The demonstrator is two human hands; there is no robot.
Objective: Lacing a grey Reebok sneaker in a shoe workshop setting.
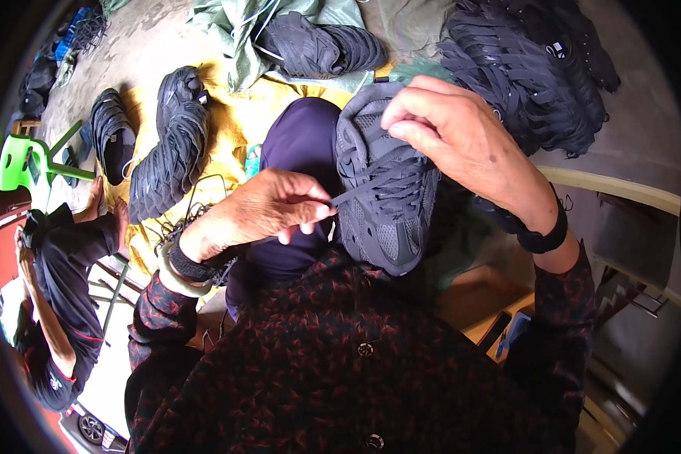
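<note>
Grey mesh sneaker (382, 197), dark laces, rests on the person's lap over a dark navy trouser knee (299, 144), toe pointing toward the body. Right hand (461, 140) lies across the heel end of the sneaker; thumb and forefinger are pressed together on the upper edge near the top eyelets, the other fingers curled over the collar. Left hand (261, 208) sits just left of the sneaker; thumb and forefinger are pinched shut on the end of a flat dark lace (356, 195), which runs taut from the fingertips rightward into the lacing rows. Remaining left fingers curl loosely under the pinch.

Both wrists carry dark bands (541, 238); the left also shows a pale bangle (178, 281). Sleeves and shirt are dark with a red fleck pattern (340, 363).

Beyond the left fingers: a yellow cloth (234, 125) on the concrete floor, with dark sneakers (170, 151) lying on it and loose laces nearby. Above the right fingers: a heap of dark laces or shoe parts (530, 68); exact kind cannot be told. Above the knee: another dark sneaker (318, 45) on a grey-green sheet. Far left of the left hand: a second person (60, 287) in dark clothes, seated, and a green plastic chair (30, 163).
</note>
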